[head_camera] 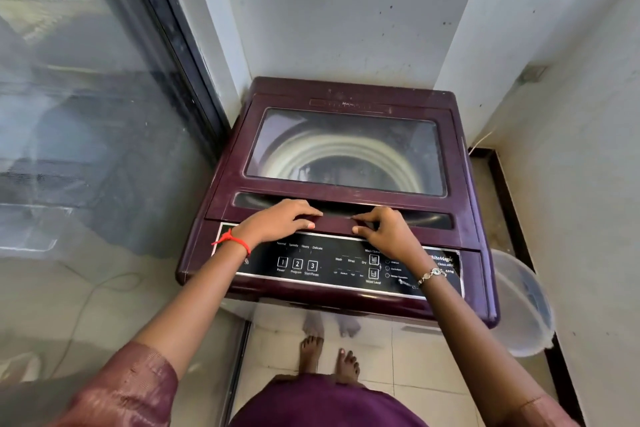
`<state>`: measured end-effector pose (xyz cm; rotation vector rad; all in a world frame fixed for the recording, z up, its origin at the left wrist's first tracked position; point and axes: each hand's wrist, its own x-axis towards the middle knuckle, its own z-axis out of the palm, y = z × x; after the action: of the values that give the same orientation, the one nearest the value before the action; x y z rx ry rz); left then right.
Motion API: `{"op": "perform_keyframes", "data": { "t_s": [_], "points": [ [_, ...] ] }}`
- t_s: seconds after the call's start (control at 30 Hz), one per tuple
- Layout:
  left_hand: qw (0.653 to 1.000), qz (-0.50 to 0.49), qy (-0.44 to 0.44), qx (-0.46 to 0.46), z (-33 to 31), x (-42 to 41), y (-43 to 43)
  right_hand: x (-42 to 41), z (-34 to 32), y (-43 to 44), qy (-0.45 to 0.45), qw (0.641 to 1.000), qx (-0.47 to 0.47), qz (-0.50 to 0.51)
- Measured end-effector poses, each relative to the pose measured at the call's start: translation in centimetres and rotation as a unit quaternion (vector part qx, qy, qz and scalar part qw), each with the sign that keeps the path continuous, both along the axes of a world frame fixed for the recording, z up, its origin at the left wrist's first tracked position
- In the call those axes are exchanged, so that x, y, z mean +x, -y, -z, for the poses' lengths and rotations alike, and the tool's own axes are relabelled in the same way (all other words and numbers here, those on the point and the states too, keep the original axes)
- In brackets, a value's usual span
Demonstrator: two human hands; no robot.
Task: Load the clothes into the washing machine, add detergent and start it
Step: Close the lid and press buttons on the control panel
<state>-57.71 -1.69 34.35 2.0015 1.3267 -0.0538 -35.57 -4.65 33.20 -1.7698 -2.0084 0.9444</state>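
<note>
**Both hands on the lid handle of the washer**

I stand barefoot in front of the maroon top-loading washing machine [194, 253], which sits in a corner between a glass door [86, 114] on my left and a white wall [346, 10] behind it. Its lid [460, 163] is down, and through the clear window I see the pale rings of the drum; what lies at the bottom is too dim to tell.

My left hand [280, 222] and my right hand [384, 230] rest side by side, near each other but apart, on the front edge of the lid, at the long recessed handle [426, 218]. On each hand the fingers curl over the lip of the handle into the recess while the thumb presses on the front strip, so both grip the lid's edge.

Just below my wrists runs the black control panel [311, 265] along the machine's front edge, with numbered buttons 1, 2 and 3. A translucent plastic tub [526, 308] stands on the floor at the machine's right front corner.
</note>
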Motion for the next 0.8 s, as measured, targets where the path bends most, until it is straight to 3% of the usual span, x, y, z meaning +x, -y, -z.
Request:
{"op": "perform_keyframes", "data": {
  "t_s": [0.3, 0.63, 0.8],
  "points": [
    [0.997, -0.049, 0.066, 0.003, 2.0, -0.4, -0.5, -0.2, 1.1, 0.4, -0.077, 0.996, 0.001, 0.038],
    [0.983, -0.102, 0.154, -0.005, 2.1, -1.0, 0.3, -0.3, 1.3, -0.4, -0.163, 0.978, -0.078, 0.102],
    [0.981, -0.097, 0.161, 0.056, 2.4, -0.6, 1.7, -0.5, 1.1, 0.2, -0.168, 0.978, -0.053, 0.114]
  ]
}}
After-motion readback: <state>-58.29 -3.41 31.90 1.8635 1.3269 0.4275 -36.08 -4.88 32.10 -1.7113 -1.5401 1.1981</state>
